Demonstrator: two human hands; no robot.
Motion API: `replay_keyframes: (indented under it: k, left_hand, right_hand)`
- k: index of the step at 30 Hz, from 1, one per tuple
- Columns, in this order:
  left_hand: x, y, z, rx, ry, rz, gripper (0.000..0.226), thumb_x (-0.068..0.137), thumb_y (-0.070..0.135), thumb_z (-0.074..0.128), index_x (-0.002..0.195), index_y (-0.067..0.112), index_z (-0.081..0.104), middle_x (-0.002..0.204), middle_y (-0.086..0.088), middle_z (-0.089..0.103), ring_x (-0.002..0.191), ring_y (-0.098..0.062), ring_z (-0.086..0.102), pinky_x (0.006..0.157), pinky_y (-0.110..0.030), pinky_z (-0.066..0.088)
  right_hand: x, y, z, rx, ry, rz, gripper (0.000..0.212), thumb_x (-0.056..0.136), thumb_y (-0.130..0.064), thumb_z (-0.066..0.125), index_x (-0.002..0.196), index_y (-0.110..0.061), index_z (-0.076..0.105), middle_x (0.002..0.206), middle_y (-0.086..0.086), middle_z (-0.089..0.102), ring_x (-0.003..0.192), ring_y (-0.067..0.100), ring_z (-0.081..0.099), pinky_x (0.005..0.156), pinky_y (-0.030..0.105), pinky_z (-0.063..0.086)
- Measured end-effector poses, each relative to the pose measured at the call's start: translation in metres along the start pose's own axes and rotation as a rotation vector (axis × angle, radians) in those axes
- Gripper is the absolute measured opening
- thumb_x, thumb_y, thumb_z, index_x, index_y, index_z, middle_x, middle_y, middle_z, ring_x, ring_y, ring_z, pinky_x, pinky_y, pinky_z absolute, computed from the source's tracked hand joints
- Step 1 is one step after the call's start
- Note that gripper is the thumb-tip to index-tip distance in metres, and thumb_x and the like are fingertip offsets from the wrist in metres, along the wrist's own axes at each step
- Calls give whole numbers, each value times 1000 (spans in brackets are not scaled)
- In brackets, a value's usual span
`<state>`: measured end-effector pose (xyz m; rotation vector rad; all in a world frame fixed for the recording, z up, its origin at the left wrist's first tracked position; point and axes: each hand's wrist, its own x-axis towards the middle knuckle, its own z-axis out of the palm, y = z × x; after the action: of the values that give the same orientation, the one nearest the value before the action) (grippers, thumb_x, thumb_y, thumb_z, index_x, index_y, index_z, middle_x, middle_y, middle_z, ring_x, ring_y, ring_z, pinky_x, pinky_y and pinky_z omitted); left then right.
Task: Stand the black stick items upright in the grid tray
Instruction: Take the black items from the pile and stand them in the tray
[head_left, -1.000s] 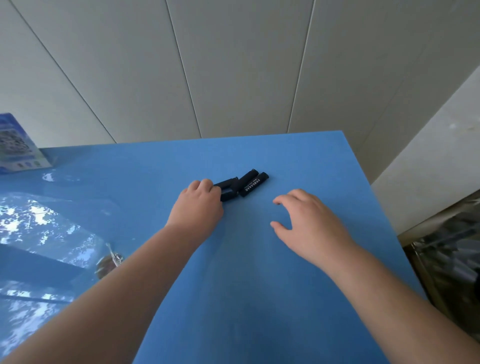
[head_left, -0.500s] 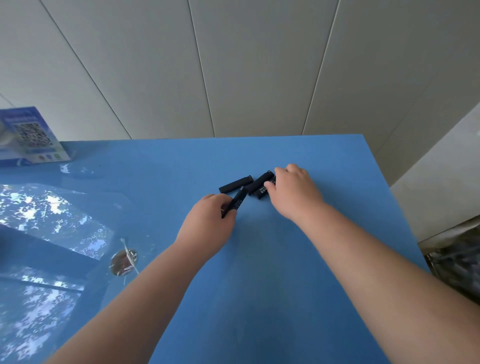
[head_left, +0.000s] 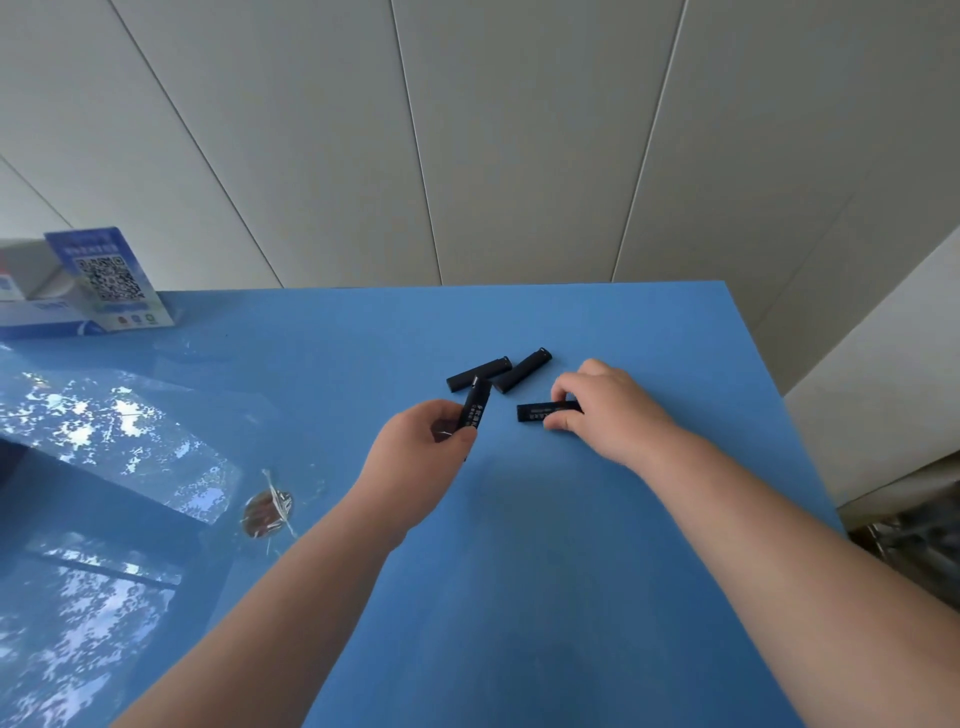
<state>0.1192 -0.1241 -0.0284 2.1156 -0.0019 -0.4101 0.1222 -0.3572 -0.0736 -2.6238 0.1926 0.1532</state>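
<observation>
Several black stick items with white print are on the blue table. My left hand grips one stick, holding it raised and tilted, its upper end pointing away from me. My right hand pinches the right end of another stick that lies flat across the table. Two more sticks lie loose just beyond: one to the left and one to its right, almost touching. No grid tray is in view.
A blue QR-code sign stands at the table's far left, by a white box. A small round brown object lies under the glossy clear sheet on the left. The table's right edge drops off near clutter.
My left hand has lifted one stick off the table. My right hand has drawn another stick toward me, away from the pair. The camera has tilted.
</observation>
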Motion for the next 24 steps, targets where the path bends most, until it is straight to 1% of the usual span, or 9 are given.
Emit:
replay_keyframes:
  k: [3, 6, 10, 12, 13, 15, 17, 21, 24]
  left_hand:
    - [-10, 4, -1, -12, -9, -3, 22, 87, 27, 58, 81, 46, 65, 74, 17, 68, 43, -1, 47, 36, -13, 34]
    - [-21, 8, -1, -20, -23, -8, 25, 86, 26, 58, 82, 49, 65, 76, 14, 69, 55, -3, 54, 41, -13, 39]
    - [-34, 9, -1, -76, -24, -13, 20, 83, 24, 59, 83, 42, 67, 77, 11, 72, 71, -9, 67, 68, -26, 53]
    - [-39, 7, 0, -130, -28, -25, 14, 82, 23, 60, 85, 34, 69, 79, 9, 74, 78, -10, 72, 87, -37, 58]
    - [-43, 7, 1, -152, -34, -23, 14, 81, 23, 60, 86, 33, 69, 80, 9, 74, 80, -10, 72, 91, -42, 57]
    - [-50, 6, 3, -181, -62, -4, 19, 77, 24, 58, 87, 35, 70, 82, 10, 74, 82, -10, 73, 92, -42, 56]
    - [-57, 6, 4, -217, -97, 18, 25, 74, 26, 57, 89, 42, 70, 82, 14, 73, 84, -10, 73, 90, -37, 57]
    - [-65, 2, 4, -332, -110, 24, 22, 89, 19, 63, 107, 30, 68, 81, 15, 72, 84, -9, 73, 84, -31, 58]
    - [-70, -2, -4, -392, -72, 9, 15, 97, 20, 62, 109, 25, 70, 84, 13, 72, 85, -8, 73, 79, -28, 58]
  right_hand:
    - [-16, 5, 1, -85, 21, -55, 15, 94, -40, 66, 95, -28, 57, 96, -9, 50, 99, 22, 45, 76, 35, 39]
    - [-34, 4, -7, -96, 4, -34, 20, 92, -43, 65, 83, -32, 52, 86, -13, 54, 84, 15, 52, 62, 31, 36]
    - [-63, -5, -21, 110, 26, 5, 16, 83, -47, 71, 78, -32, 64, 72, -13, 65, 63, 2, 58, 51, 25, 41]
    - [-77, -10, -25, 307, 68, 13, 12, 79, -41, 75, 75, -31, 69, 68, -17, 66, 55, 0, 55, 44, 14, 36]
    - [-83, -13, -26, 422, 86, 20, 10, 79, -37, 76, 75, -31, 71, 67, -15, 66, 51, 1, 52, 42, 14, 35]
    - [-94, -16, -28, 641, 85, 29, 3, 80, -34, 75, 78, -31, 73, 63, -5, 63, 53, 9, 48, 48, 24, 36]
    - [-104, -16, -29, 769, 70, 20, 3, 82, -34, 74, 84, -32, 75, 65, -7, 58, 60, 11, 46, 55, 28, 35]
    - [-114, -16, -24, 816, 23, -5, 4, 89, -35, 73, 86, -35, 74, 66, -19, 61, 59, 1, 50, 55, 10, 37]
    - [-117, -24, -21, 824, -32, -45, 11, 95, -38, 65, 91, -29, 71, 78, -18, 69, 63, -1, 59, 59, 8, 44]
